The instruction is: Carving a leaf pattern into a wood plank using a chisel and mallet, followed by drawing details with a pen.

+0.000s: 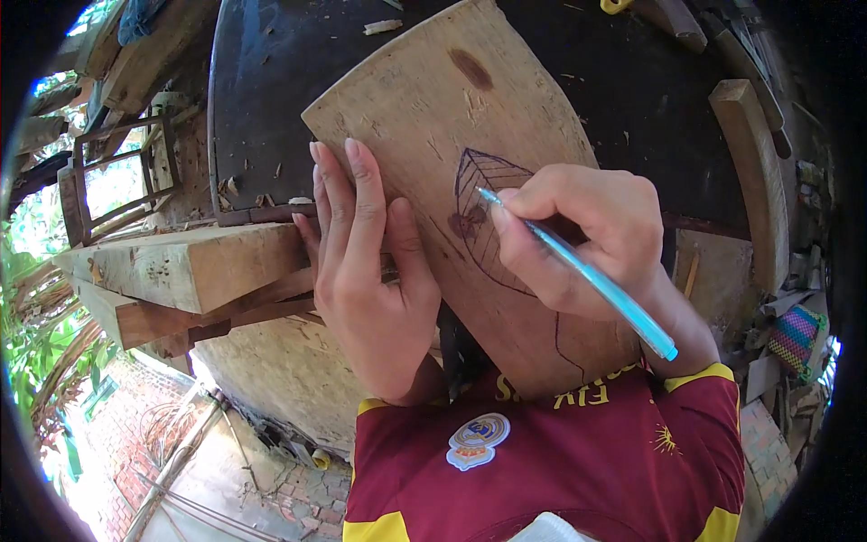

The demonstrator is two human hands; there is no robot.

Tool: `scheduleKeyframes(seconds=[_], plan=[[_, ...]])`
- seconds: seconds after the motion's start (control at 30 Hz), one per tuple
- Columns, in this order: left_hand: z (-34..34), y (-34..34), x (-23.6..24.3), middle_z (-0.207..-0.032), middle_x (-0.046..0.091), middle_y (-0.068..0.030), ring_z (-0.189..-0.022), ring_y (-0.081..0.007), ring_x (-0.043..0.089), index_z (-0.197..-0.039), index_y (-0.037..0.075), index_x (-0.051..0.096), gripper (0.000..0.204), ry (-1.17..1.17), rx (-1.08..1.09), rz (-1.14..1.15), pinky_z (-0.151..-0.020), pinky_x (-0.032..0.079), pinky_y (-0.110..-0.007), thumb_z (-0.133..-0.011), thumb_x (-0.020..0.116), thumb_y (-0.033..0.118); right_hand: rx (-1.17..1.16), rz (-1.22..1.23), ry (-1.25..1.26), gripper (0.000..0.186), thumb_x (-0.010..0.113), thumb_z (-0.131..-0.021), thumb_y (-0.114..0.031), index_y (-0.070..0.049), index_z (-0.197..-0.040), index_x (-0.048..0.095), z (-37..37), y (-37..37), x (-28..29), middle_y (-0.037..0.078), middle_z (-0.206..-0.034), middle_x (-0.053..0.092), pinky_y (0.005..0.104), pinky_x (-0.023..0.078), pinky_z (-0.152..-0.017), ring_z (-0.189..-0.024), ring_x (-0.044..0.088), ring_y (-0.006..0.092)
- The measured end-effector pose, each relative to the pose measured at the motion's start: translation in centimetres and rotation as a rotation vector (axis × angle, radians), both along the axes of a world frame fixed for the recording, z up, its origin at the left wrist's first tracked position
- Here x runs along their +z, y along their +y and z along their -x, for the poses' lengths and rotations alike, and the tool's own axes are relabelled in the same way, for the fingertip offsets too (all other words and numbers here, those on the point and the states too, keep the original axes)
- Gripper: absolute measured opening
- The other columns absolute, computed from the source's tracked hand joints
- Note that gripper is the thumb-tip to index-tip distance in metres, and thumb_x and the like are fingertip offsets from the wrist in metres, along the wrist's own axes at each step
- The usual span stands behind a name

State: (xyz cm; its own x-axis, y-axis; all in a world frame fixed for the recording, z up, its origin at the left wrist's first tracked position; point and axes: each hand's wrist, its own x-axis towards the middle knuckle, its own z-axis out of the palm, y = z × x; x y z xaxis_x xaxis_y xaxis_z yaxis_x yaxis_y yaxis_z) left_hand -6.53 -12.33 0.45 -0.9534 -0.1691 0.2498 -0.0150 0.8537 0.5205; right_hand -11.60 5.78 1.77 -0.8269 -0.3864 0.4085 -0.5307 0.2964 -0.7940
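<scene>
A wooden board (406, 108) lies slanted on the dark tabletop, its near end close to my shirt. On it is a leaf outline (465, 167) in dark ink, with slanting veins and a stem line that runs down toward me. My right hand (587, 235) grips a light blue pen (605, 280), its tip at the leaf's upper part. Part of the drawing is hidden beneath that hand. Along the board's left edge rests my left hand (361, 253), fingers stretched out and holding nothing.
Thick timber pieces (194, 266) are stacked left of the dark table (262, 99). A curved wooden piece (754, 181) stands at the right, with a woven multicoloured item (798, 339) below it. Wood chips are scattered on the tabletop. A wooden frame (122, 176) stands at far left.
</scene>
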Motion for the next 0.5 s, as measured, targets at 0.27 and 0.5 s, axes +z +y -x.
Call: scheduleKeyframes(seconds=[0.27, 0.5], plan=[[0.28, -0.66, -0.63, -0.151, 0.049, -0.0221, -0.14, -0.0403, 0.048, -0.147, 0.011, 0.055, 0.048, 0.0, 0.0, -0.001, -0.115, 0.033, -0.056, -0.099, 0.059, 0.011, -0.074, 0.02, -0.047, 0.009, 0.073, -0.079, 0.005, 0.001, -0.079, 0.065, 0.05, -0.55, -0.96, 0.01, -0.066, 0.068, 0.0225, 0.049, -0.05, -0.054, 0.066, 0.0126], [0.14, -0.44, -0.46, -0.152, 0.048, -0.0222, -0.141, -0.0399, 0.048, -0.147, 0.011, 0.055, 0.048, -0.009, 0.002, 0.0, -0.116, 0.032, -0.056, -0.099, 0.058, 0.011, -0.057, -0.016, 0.0, 0.01, 0.074, -0.08, 0.003, 0.001, -0.079, 0.064, 0.25, -0.36, -0.45, 0.009, -0.066, 0.067, 0.0226, 0.047, -0.049, -0.054, 0.065, 0.0099]])
